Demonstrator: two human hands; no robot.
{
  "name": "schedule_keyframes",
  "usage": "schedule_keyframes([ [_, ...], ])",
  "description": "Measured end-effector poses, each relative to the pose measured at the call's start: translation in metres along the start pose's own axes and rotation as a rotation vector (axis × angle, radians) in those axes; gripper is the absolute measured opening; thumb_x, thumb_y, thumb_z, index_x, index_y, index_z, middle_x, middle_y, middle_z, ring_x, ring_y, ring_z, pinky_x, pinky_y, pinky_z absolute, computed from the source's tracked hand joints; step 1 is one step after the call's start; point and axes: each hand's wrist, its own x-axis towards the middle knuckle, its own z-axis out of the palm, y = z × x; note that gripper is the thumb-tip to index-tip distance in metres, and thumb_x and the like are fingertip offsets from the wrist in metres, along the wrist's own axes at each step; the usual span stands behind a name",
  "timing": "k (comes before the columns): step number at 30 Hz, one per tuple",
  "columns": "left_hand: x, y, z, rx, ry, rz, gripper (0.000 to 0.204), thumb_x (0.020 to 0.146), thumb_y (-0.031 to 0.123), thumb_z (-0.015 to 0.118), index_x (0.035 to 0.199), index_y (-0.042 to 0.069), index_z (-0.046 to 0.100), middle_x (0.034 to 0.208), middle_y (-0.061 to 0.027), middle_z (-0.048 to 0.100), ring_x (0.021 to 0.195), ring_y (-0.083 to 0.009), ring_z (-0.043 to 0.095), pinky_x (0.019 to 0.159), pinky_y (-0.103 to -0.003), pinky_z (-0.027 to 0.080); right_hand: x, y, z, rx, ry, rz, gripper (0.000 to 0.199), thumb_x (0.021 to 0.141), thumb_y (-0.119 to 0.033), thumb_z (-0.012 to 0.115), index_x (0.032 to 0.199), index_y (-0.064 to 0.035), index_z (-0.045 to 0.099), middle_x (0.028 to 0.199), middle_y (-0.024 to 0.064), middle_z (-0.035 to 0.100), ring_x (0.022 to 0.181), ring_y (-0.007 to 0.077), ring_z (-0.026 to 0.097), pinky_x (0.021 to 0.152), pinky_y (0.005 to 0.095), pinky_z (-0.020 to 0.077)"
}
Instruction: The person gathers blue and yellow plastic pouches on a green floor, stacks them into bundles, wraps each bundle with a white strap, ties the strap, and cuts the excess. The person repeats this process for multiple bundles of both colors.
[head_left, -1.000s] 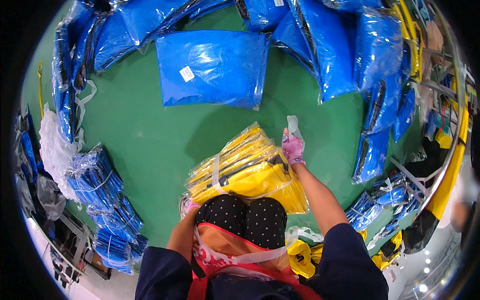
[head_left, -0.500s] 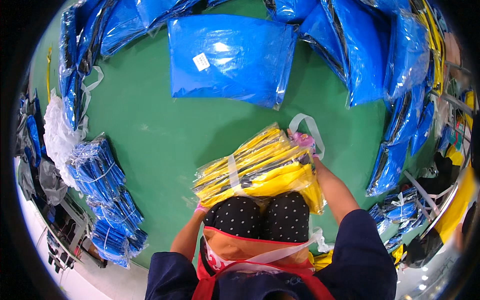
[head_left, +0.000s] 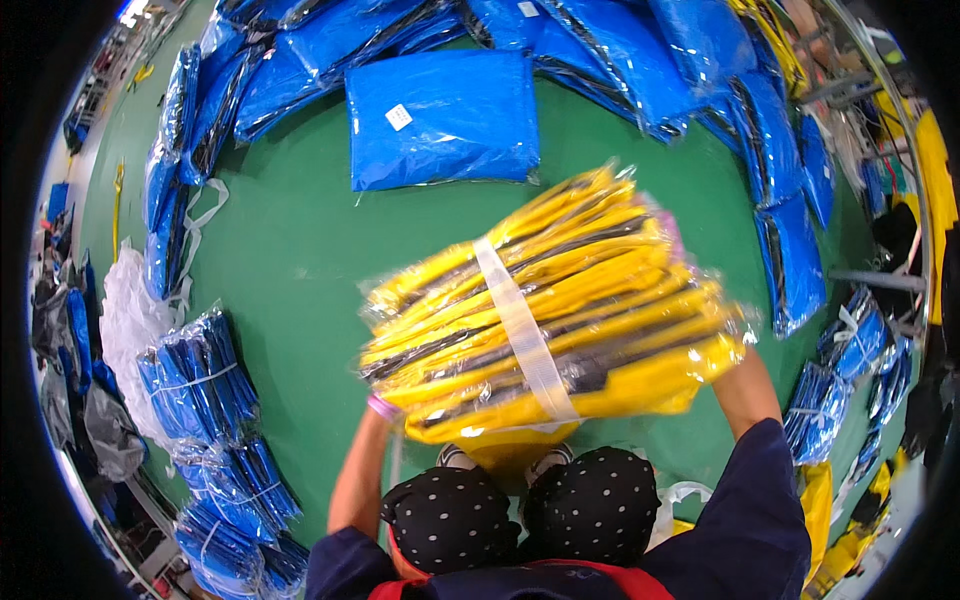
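Between both hands I hold a thick bundle of yellow-and-black folded goods in clear plastic bags (head_left: 620, 290), with a white strap (head_left: 521, 325) around its middle. The bundle is off my lap and tilted, its right end higher. My left hand (head_left: 383, 406) grips its near left end; only a bit of pink glove shows and the fingers are hidden. My right hand (head_left: 671, 236) reaches around the right end, a patch of pink glove showing past the bags. Beyond the bundle, a flat blue bagged package (head_left: 445, 125) with a white label lies on the green floor.
Blue bagged packages (head_left: 330, 60) form an arc along the far side and down the right (head_left: 790, 255). Strapped blue bundles (head_left: 200, 380) lie at left beside a heap of white plastic (head_left: 130, 320). More strapped blue bundles (head_left: 820, 410) and yellow goods (head_left: 818, 510) are at right.
The yellow bundle has come up off my lap and nearer to the view, with both hands holding it. The strap's loose loop near my right hand no longer shows. My view has shifted.
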Motion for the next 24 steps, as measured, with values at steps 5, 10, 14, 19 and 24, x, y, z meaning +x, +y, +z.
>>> schedule_keyframes([
  [5,0.001,0.036,-0.139,0.408,0.345,0.252,0.059,0.074,0.022,0.063,0.123,-0.005,0.046,0.066,-0.0112,0.057,0.057,-0.0251,0.056,0.053,-0.038,0.044,-0.072,-0.070,0.063,-0.126,-0.265,-0.169,0.036,0.090,-0.038,0.052,0.094,-0.0027,0.059,0.086,0.0048,0.063,0.073,0.0141,0.061,0.068,0.0263,0.0504],
  [10,-0.007,0.046,-0.153,0.443,0.423,0.476,0.032,0.085,0.027,0.054,0.104,0.001,0.055,0.056,-0.0096,0.054,0.050,-0.0256,0.053,0.047,-0.035,0.041,-0.138,-0.031,0.004,-0.868,0.144,-0.444,0.050,0.094,-0.046,0.042,0.060,-0.0098,0.048,0.054,-0.0044,0.040,0.052,0.0060,0.036,0.048,0.0243,0.0258],
  [14,-0.041,0.011,-0.119,0.331,-0.097,0.411,0.036,0.096,0.035,0.038,0.077,0.011,0.059,0.051,-0.0077,0.048,0.045,-0.0257,0.048,0.041,-0.035,0.038,-0.172,0.013,-0.039,-1.021,0.014,-0.403,0.040,0.090,-0.037,0.053,0.064,-0.0084,0.044,0.058,-0.0013,0.040,0.054,0.0100,0.038,0.049,0.0263,0.0301],
  [19,-0.093,-0.001,-0.108,0.469,-0.375,0.489,0.037,0.090,0.016,0.040,0.127,0.022,0.043,0.067,-0.0124,0.058,0.057,-0.0311,0.058,0.048,-0.041,0.046,-0.215,0.028,-0.055,-1.703,-0.101,-0.410,0.017,0.084,-0.019,0.058,0.070,-0.0087,0.057,0.065,0.0079,0.058,0.056,0.0237,0.055,0.052,0.0379,0.0426],
  [24,-0.102,-0.003,-0.107,0.416,-0.387,0.376,0.041,0.089,0.015,0.039,0.130,0.020,0.040,0.074,-0.0120,0.060,0.062,-0.0312,0.060,0.051,-0.042,0.047,-0.220,0.045,-0.076,-1.652,-0.206,-0.353,0.014,0.084,-0.022,0.061,0.079,-0.0085,0.060,0.061,0.0079,0.055,0.054,0.0245,0.053,0.048,0.0378,0.0409],
])
